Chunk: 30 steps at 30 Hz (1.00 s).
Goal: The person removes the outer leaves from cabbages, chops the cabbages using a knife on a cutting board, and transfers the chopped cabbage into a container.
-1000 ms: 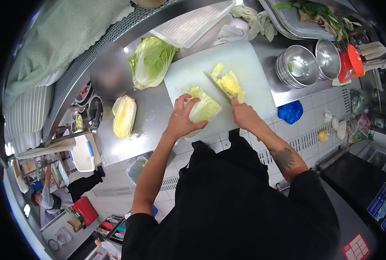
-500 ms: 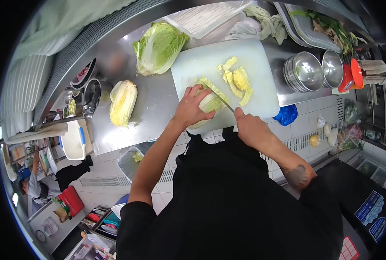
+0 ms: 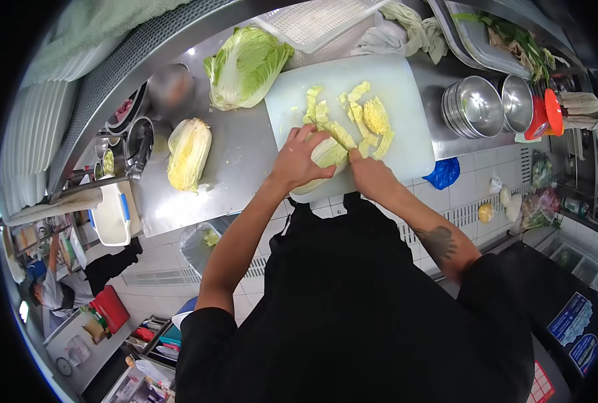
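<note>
On the white cutting board (image 3: pixel 406 114), my left hand (image 3: pixel 302 160) presses a piece of napa cabbage (image 3: pixel 327 154), fingers bent over its top. My right hand (image 3: pixel 371 173) is wrapped round a knife's handle at the right side of that piece; the blade is mostly hidden against the cabbage. Cut strips (image 3: pixel 320 113) lie just beyond my left hand. More yellow-green cabbage pieces (image 3: pixel 376 117) rest farther right on the board. A whole green cabbage (image 3: pixel 246 67) sits left of the board, and a yellow cabbage (image 3: pixel 189 155) is farther left on the steel counter.
Stacked metal bowls (image 3: pixel 477 107) stand right of the board, with a red container (image 3: pixel 538 119) beyond. A white perforated basket (image 3: pixel 312 23) and cloths (image 3: pixel 413 30) lie behind it. A steel shelf edge (image 3: pixel 121 70) runs at upper left. Another person (image 3: pixel 61 292) is at far left.
The knife has moved down through the cabbage piece, and new strips have come off beyond my left hand. Earlier, the knife was among the yellow pieces at right. The view has shifted slightly.
</note>
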Available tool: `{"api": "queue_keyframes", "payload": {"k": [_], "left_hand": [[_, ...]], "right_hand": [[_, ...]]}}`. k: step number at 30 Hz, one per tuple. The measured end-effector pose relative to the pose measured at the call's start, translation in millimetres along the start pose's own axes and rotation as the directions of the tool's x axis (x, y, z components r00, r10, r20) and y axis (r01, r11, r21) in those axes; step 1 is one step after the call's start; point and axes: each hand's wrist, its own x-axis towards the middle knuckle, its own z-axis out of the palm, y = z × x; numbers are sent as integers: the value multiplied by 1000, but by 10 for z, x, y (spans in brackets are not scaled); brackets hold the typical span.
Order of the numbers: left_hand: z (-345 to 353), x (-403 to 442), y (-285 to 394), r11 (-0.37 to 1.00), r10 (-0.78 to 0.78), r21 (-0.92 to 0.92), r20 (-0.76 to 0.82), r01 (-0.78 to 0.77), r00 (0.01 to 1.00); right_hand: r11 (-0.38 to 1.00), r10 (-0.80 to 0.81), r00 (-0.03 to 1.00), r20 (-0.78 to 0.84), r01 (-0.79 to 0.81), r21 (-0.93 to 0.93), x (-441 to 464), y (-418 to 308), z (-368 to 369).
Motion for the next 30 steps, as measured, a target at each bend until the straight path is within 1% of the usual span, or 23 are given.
{"api": "queue_keyframes", "payload": {"k": [2,5,8,10,12,16,19,22,24,26,30], "left_hand": [[-25,12,9,1000,-7,0,17,7,1000],[-32,-43,40,999,-24,-21,28,25,999],[-39,-103,34,1000,26,12,-6,-26,1000],[-105,-49,46,996,76,54,-45,-73,996],[-147,-237,138,996,54,76,-76,-48,996],[-148,-373,69,996,67,58,-92,-61,993],[-171,-429,35,994,84,78,-130,-74,988],[-158,-382,26,992,105,90,-135,-93,985],[-112,-349,38,989,124,95,-121,-112,985],[-57,-307,4,993,109,63,-123,-101,986],[-17,-247,-74,994,107,27,-100,-105,989]], "right_hand": [[999,-2,1000,26,3,-39,-215,38,-103],[999,6,997,-77,-3,38,-88,209,271],[999,-20,998,-55,23,43,151,288,240],[998,39,997,-66,-36,57,121,359,104],[994,87,995,-58,-83,69,45,517,44],[995,98,993,-60,-98,5,-278,357,-292],[995,98,992,-80,-95,35,-455,6,-554],[999,8,994,-111,-4,38,-597,-227,-575],[1000,-14,999,-50,14,-9,-661,-315,-509],[999,-11,1000,19,12,-53,-682,-347,-476],[993,-1,1000,27,5,-115,-737,-390,-495]]}}
